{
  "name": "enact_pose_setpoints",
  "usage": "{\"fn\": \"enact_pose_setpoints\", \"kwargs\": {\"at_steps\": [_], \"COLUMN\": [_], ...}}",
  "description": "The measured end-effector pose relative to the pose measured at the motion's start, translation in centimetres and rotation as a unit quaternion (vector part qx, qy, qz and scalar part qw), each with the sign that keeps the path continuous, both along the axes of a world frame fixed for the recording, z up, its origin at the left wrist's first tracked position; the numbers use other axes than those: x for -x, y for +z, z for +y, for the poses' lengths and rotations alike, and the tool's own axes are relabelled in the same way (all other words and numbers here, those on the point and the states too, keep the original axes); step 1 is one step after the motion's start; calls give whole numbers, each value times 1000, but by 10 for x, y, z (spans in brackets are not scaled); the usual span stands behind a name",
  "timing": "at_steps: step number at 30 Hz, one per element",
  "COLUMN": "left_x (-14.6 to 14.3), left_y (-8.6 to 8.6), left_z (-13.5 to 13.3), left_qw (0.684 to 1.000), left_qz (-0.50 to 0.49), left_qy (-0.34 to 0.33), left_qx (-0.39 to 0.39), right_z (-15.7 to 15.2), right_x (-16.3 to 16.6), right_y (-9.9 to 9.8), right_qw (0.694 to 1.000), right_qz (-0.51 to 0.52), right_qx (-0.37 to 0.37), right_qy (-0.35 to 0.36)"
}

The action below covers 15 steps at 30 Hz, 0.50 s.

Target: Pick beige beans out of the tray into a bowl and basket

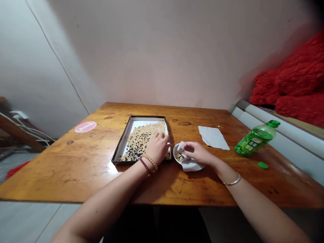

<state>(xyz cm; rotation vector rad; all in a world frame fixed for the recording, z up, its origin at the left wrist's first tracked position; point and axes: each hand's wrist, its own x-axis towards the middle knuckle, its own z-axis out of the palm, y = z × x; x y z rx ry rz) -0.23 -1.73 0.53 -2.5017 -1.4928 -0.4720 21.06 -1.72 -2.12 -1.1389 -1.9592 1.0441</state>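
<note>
A shallow black-rimmed tray (116, 153) with a white lining holds many small round cream and dark pieces (138, 138), like beans or beads. My left hand (157, 146) is over the tray's right side, its fingers curled down; whatever they pinch is hidden. Just right of the tray stands a small white bowl (174, 151) with similar round pieces (179, 156) inside. My right hand (196, 152) grips a torn piece of white paper (191, 165) between thumb and fingers. The paper partly covers the bowl and drapes over its near right side.
Another white paper sheet (214, 137) lies to the right. Beyond it, a green drink bottle (257, 139) leans at a tilt, its shape stretched near the view's edge. A green cap (263, 165) lies nearby. A pink round sticker (85, 127) is on the wooden table's (83, 168) left side.
</note>
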Motion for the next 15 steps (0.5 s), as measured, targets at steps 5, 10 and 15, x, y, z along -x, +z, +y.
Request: {"fn": "enact_pose_setpoints", "kwargs": {"at_steps": [5,10,15], "left_x": [14,14,12], "left_y": [-4,-7,-10], "left_z": [11,13,13], "left_qw": [993,990,991], "left_qz": [55,52,50], "left_qy": [69,70,52], "left_qx": [83,115,115], "right_z": [2,3,4], "right_x": [0,-1,-1], "right_y": [-3,-5,-5], "right_qw": [999,999,999], "right_qz": [20,10,28], "right_qx": [10,15,11], "right_qy": [-33,-29,-24]}}
